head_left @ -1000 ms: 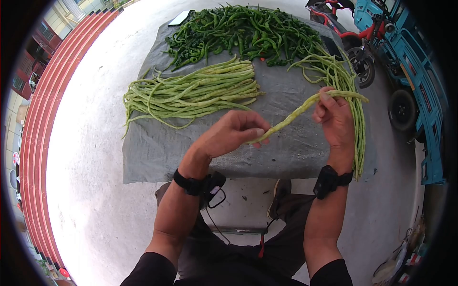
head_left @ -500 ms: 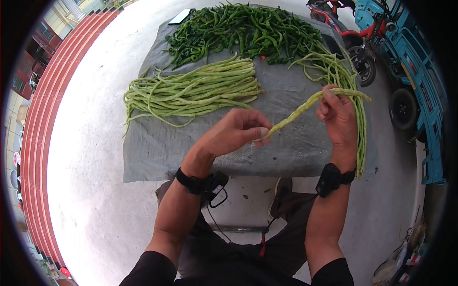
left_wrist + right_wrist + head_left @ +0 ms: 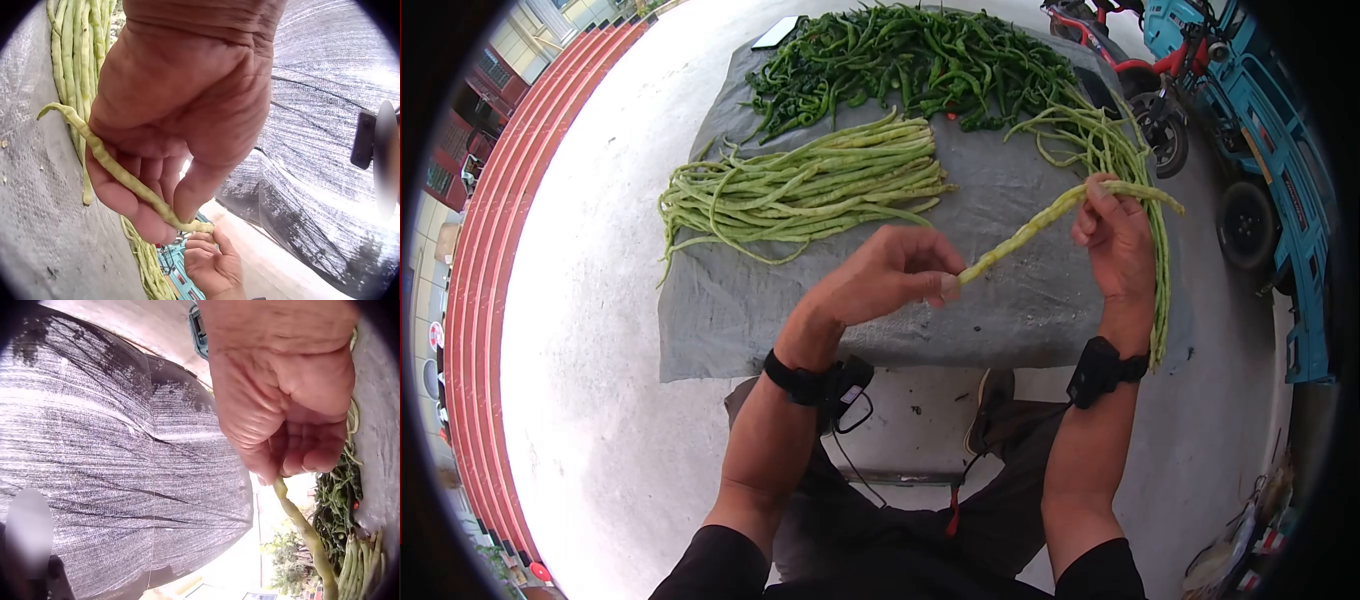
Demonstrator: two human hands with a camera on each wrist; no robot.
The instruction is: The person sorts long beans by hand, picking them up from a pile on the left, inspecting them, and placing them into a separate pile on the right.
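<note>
yellow-green bean [image 3: 1022,236], one; hands [image 3: 887,277] [image 3: 1122,250], two

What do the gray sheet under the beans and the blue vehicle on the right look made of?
Gray sheet: probably woven plastic, mostly dull; the left wrist view shows a fine weave. Blue vehicle: likely smooth painted metal, judging by its even color and stiff panels; plastic remains possible.

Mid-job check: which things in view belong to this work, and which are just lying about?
Job, apparently: left hand, right hand, held bean, left bean bundle, right-side beans, grey sheet.
Lying about, apparently: green pepper heap, white flat object, blue vehicle.
</note>
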